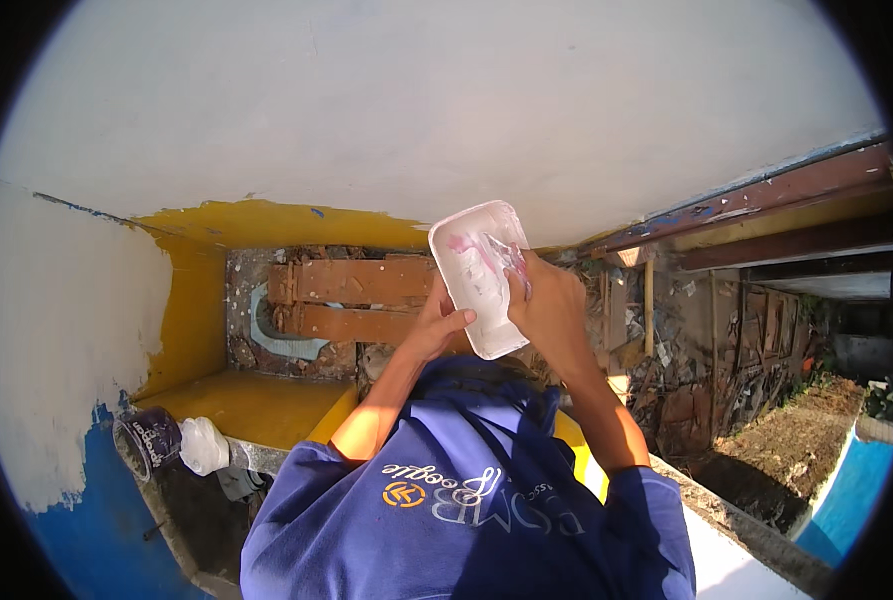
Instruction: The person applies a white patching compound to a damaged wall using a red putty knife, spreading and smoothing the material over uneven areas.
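Note:
A shallow white plastic tray (454,245) with rounded corners is held up tilted in front of my chest. White paste and pink smears coat its inside. My left hand (436,322) grips the tray's lower left side, thumb over the rim. Over the tray's right side, my right hand (549,300) is closed round a flat, paste-smeared tool (506,255) that rests against the inside of the tray. Fingers cover most of this tool, so its exact kind is hard to make out.
Ahead rises a whitish wall (446,110) with a yellow lower band (296,222). Brown boards (356,282) and debris lie below. At left, a dark bucket (148,443) and a white plastic bag (204,446) sit beside a yellow ledge (246,405). Reddish-brown beams (766,200) run along the right.

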A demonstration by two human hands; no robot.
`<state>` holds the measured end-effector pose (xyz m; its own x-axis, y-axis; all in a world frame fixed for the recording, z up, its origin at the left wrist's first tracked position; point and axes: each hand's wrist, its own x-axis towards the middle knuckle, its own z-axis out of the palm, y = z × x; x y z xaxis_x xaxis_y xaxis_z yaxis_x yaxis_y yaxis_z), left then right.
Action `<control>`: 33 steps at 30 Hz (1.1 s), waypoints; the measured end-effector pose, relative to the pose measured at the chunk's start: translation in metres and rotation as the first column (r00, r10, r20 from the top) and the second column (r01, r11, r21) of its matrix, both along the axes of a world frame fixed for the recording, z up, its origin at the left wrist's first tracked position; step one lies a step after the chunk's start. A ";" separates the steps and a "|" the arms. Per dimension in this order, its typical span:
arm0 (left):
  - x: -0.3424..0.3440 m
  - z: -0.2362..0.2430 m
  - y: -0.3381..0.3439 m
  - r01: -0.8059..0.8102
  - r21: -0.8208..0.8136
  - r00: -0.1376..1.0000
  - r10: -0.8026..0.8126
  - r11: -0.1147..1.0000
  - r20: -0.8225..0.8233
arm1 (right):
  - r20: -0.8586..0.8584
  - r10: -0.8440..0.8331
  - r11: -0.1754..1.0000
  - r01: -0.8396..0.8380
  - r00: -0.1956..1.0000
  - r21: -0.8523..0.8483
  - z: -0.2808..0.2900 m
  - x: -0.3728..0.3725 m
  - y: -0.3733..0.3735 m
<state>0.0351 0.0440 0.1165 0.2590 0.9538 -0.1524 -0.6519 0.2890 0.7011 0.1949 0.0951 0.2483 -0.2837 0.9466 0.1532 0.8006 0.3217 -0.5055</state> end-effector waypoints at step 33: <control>-0.034 -0.023 -0.026 0.094 -0.145 0.995 -0.091 0.985 0.029 | -0.123 -0.100 0.963 0.066 0.987 -0.260 -0.027 -0.035 -0.027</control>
